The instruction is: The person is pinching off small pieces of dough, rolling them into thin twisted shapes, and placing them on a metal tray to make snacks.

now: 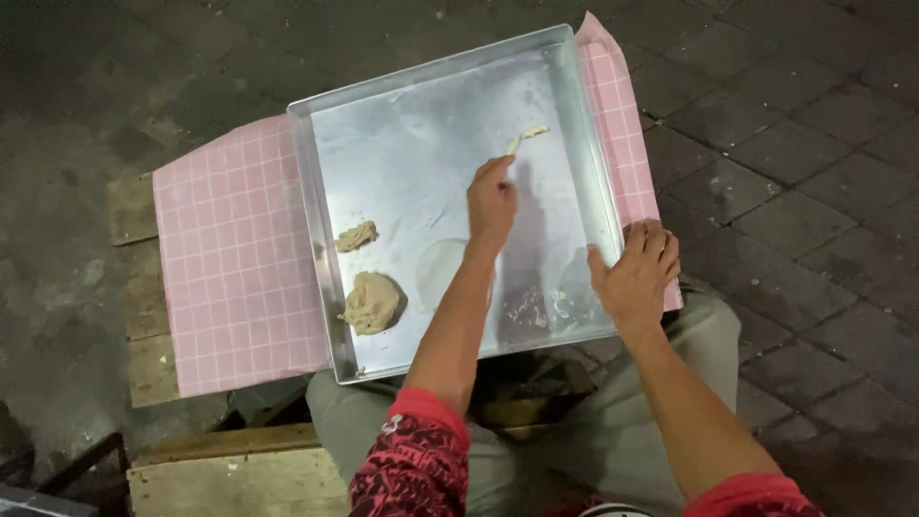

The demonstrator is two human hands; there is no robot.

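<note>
A square metal tray (402, 124) lies on a pink checked cloth (230, 258) over a wooden stand. My left hand (491, 199) reaches into the tray's middle, fingers held together, and its fingertips touch the near end of a small strip of dough (528, 134). Whether it pinches the strip is hidden by the back of the hand. My right hand (637, 273) grips the tray's right rim near the front corner, thumb inside and fingers over the edge. A round lump of beige dough (371, 302) and a smaller scrap (356, 236) sit by the tray's left wall.
Dough smears and crumbs (526, 308) mark the tray floor near the front. A wooden crate (230, 474) stands at the lower left. Dark paving stones (785, 115) surround the stand. My knees in grey trousers (699, 335) are under the tray's front edge.
</note>
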